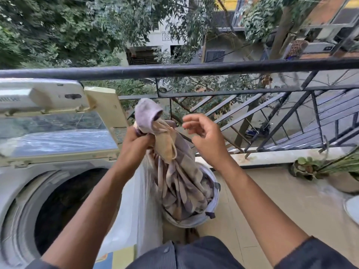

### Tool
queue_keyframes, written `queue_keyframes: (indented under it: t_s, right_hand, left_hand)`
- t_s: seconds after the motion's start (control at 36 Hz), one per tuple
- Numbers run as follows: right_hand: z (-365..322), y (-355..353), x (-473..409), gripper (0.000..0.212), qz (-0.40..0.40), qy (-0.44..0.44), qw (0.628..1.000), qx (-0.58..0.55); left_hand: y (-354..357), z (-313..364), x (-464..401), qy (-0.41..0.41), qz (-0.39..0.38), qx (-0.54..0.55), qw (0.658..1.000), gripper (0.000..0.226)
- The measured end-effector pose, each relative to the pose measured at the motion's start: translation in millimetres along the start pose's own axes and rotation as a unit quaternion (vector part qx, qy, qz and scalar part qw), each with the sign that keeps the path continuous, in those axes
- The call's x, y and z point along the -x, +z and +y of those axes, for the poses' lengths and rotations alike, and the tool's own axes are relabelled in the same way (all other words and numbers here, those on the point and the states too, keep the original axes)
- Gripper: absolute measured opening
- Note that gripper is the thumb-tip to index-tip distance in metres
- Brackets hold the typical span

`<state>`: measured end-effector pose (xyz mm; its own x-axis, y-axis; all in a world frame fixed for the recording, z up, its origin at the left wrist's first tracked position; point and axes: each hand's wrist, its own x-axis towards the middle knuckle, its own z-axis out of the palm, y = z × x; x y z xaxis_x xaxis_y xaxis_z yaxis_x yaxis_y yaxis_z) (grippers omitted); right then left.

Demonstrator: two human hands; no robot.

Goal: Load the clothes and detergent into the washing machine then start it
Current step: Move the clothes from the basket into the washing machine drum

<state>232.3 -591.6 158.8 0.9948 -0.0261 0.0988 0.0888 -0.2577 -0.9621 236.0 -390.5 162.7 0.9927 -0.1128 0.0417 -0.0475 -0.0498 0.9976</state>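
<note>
Your left hand [136, 141], at the center of the frame, gripped a bunch of clothes [174, 171] by their top. A pale lilac piece stuck up above your fist, a tan piece hung just beside it, and a patterned brown and grey cloth trailed down from them. The lower end of that cloth lay in a round basket [212, 178] on the floor at lower center.

Your right hand [204, 136], just right of center, held nothing; its fingers were loosely curled and apart from the clothes, close to the raised bunch.

The washer [23, 183] filled the lower left of the frame. Its dark drum opening showed beneath your left forearm. Its lid [56, 131] stood raised at middle left, with a clear panel in a cream frame. A clear plastic bag [134, 210] hung between the washer and the basket.

A black railing [194, 69] crossed the frame above your hands, with trees and buildings beyond it. A potted plant [330, 171] sat on the floor at the right edge.
</note>
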Motion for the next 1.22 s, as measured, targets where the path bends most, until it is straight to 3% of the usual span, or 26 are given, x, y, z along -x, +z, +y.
queue_keyframes:
  t_s: [0.08, 0.17, 0.22, 0.31, 0.44, 0.5, 0.64, 0.75, 0.89, 0.97, 1.06, 1.14, 1.22]
  right_hand:
    - [46, -1, 6, 0.054, -0.102, 0.088, 0.983, 0.126]
    - [90, 8, 11, 0.076, -0.205, 0.15, 0.931, 0.261]
    - [116, 15, 15, 0.075, -0.224, 0.2, 0.899, 0.319]
    - [149, 15, 24, 0.039, -0.198, 0.243, 0.879, 0.36]
    - [162, -9, 14, 0.035, -0.119, 0.276, 0.884, 0.359]
    - [147, -22, 1, 0.034, -0.088, 0.263, 0.89, 0.363]
    - [86, -41, -22, 0.031, 0.006, 0.181, 0.93, 0.321]
    - [34, -31, -23, 0.029, 0.006, 0.093, 0.971, 0.221]
    - [-32, -6, -15, 0.044, -0.011, -0.043, 0.993, 0.105]
    - [-54, 9, -10, 0.055, -0.065, -0.079, 0.989, 0.104]
    - [-61, 15, -5, 0.051, -0.102, -0.095, 0.983, 0.121]
    - [-58, 11, -2, 0.021, -0.151, -0.061, 0.986, 0.042]
    - [-48, 3, -2, 0.035, -0.147, -0.048, 0.985, -0.074]
  left_hand:
    - [-1, 11, -1, 0.042, -0.002, 0.022, 0.999, 0.059]
    - [1, 25, 0, 0.082, -0.022, 0.029, 0.996, 0.072]
    - [0, 31, 0, 0.089, -0.028, 0.034, 0.995, 0.074]
    - [-7, 32, -2, 0.084, -0.016, 0.016, 0.996, 0.066]
    - [-24, 14, -2, 0.019, 0.032, -0.065, 0.997, 0.029]
    - [-28, 4, -1, -0.012, 0.048, -0.084, 0.995, 0.025]
    - [-25, -11, 1, -0.079, 0.048, -0.142, 0.986, 0.036]
    - [-20, -19, 1, -0.118, 0.031, -0.181, 0.976, 0.039]
    - [-13, -27, 4, -0.097, -0.12, -0.16, 0.975, 0.046]
    - [-10, -29, 5, -0.099, -0.174, -0.154, 0.967, 0.055]
    - [0, -25, 3, -0.043, -0.108, -0.137, 0.984, 0.042]
    - [3, -25, 1, -0.04, -0.004, -0.106, 0.994, 0.029]
    - [1, -26, 2, -0.036, 0.042, -0.097, 0.994, 0.022]
